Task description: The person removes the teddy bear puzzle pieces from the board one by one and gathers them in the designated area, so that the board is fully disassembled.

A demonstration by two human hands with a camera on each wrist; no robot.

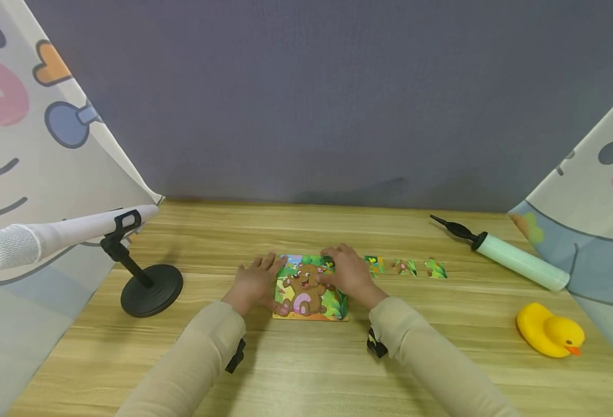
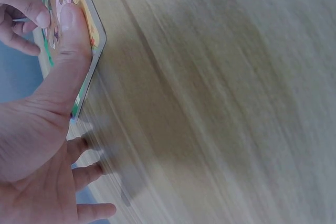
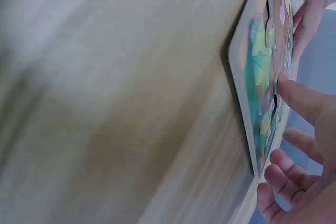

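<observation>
A jigsaw puzzle [image 1: 303, 304] with a brown bear picture lies flat on the wooden table between both hands. My left hand [image 1: 254, 282] is at its left side; in the left wrist view the thumb [image 2: 71, 32] rests on the picture near a corner, and the other fingers stretch past the edge. The right hand [image 1: 352, 273] reaches over the upper right part. Seen from the right wrist, its thumb [image 3: 299, 98] presses on a piece that sits slightly raised, while the other fingers are loosely bent beside the board [image 3: 252, 98]. Its palm hides part of the picture.
To the right lie three loose puzzle pieces in a row: one [image 1: 374, 264], a second [image 1: 404, 267] and a third [image 1: 435, 269]. A hand pump [image 1: 520, 260] and a yellow rubber duck [image 1: 548, 331] are farther right. On the left stands a white microphone [image 1: 77, 231] on a black stand [image 1: 152, 291].
</observation>
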